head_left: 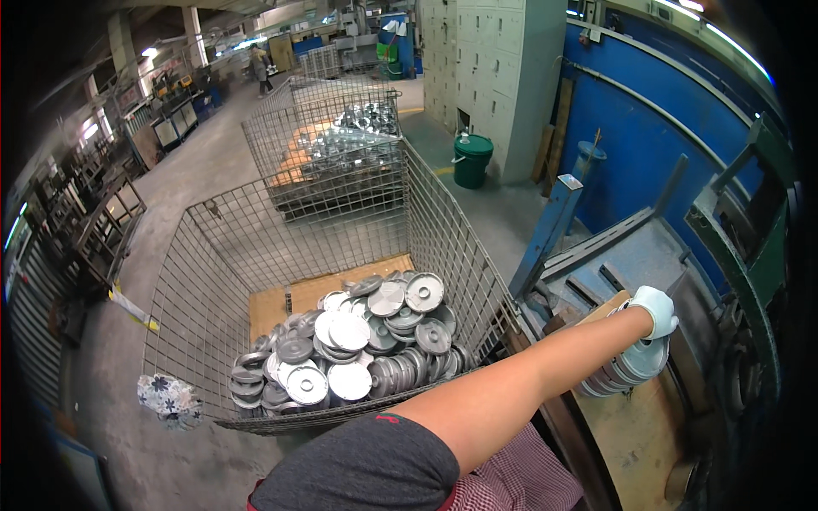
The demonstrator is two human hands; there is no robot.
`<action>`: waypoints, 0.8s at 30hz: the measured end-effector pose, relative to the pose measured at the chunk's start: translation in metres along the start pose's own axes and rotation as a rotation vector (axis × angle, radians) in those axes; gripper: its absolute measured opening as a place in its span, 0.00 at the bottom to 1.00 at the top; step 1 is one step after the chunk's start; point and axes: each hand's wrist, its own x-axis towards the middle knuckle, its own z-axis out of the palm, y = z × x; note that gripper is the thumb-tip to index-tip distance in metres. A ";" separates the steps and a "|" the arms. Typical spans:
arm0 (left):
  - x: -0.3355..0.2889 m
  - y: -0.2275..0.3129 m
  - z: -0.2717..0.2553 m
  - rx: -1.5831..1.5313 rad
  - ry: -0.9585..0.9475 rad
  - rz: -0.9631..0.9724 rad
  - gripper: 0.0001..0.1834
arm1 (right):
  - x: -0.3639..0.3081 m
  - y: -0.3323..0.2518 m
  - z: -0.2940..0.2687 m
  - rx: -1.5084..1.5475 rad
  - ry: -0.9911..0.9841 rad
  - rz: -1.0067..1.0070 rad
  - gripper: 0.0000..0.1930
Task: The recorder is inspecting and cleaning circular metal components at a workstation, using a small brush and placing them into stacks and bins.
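My left hand (654,312), in a white glove, reaches across to the right. It is closed at the upper edge of a round grey metal disc (649,359), the end one of a stack of discs (603,381). The fingertips are partly hidden. This stack lies on a tan board (626,434) at the workbench. To the left, a wire mesh cage (460,234) holds a heap of similar round metal discs (349,330), some face up and others on edge. My right hand is out of view.
A blue post (550,230) and green metal frame (741,243) stand around the bench. Behind the cage are another mesh cage with metal parts (362,140), a lidded green bucket (472,162) and pale lockers (490,68). Patterned cloth (170,400) hangs at the cage's near-left corner.
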 end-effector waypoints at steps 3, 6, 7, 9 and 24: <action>0.001 0.002 -0.002 -0.003 -0.005 -0.008 0.26 | 0.000 0.008 0.012 0.048 -0.005 0.064 0.27; 0.000 0.000 -0.001 -0.008 0.003 -0.015 0.26 | 0.000 0.010 0.018 0.062 0.002 0.045 0.28; -0.001 -0.001 -0.001 -0.007 0.008 -0.020 0.26 | 0.000 0.009 0.020 0.065 0.000 0.042 0.28; -0.002 -0.004 -0.002 -0.006 0.013 -0.030 0.26 | 0.002 0.006 0.022 0.100 -0.015 0.056 0.28; -0.001 -0.005 -0.015 0.030 -0.126 -0.033 0.31 | -0.001 -0.052 -0.044 0.354 -0.439 0.429 0.24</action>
